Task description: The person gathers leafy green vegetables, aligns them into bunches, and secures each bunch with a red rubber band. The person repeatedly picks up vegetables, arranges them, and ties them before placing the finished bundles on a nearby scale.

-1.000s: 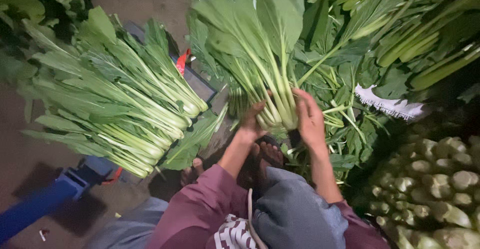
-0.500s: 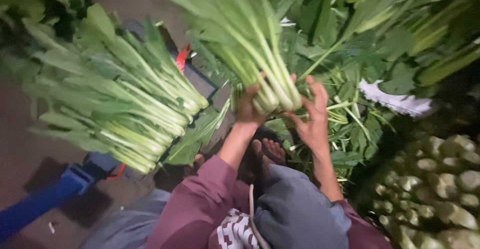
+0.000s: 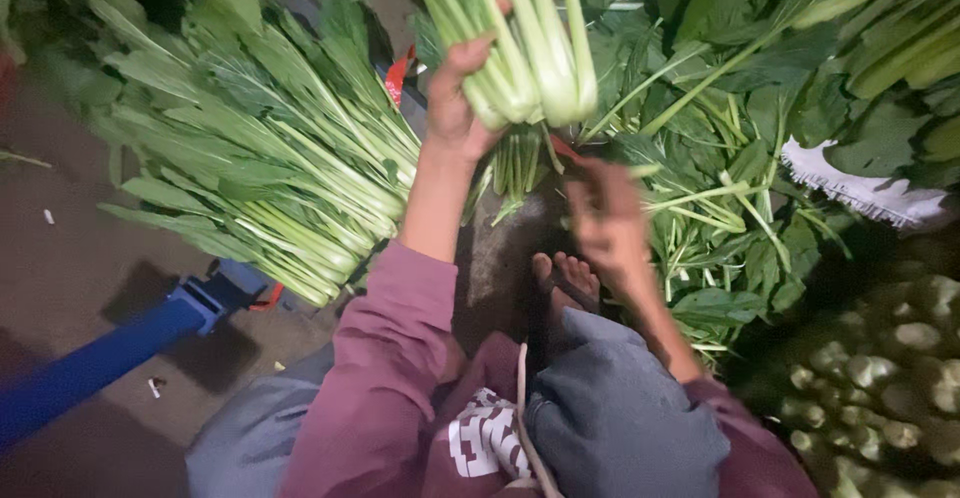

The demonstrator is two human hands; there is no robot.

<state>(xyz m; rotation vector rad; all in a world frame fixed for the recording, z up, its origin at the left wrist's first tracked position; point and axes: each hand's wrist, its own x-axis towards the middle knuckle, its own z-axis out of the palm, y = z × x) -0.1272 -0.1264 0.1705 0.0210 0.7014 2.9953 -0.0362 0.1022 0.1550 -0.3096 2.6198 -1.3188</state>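
The left hand (image 3: 455, 108) is now lifting the bunch of greens (image 3: 525, 48) higher than a moment ago, its fingers gripping the pale stems. The right hand (image 3: 600, 223) has let go and is hanging open and blurred below, above the loose leaves (image 3: 730, 218). The stacked pile (image 3: 260, 158) is lying at the left.

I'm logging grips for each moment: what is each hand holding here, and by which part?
The left hand grips a bunch of leafy greens by the pale stalk bases, raised. The right hand is blurred and holds nothing that can be seen.
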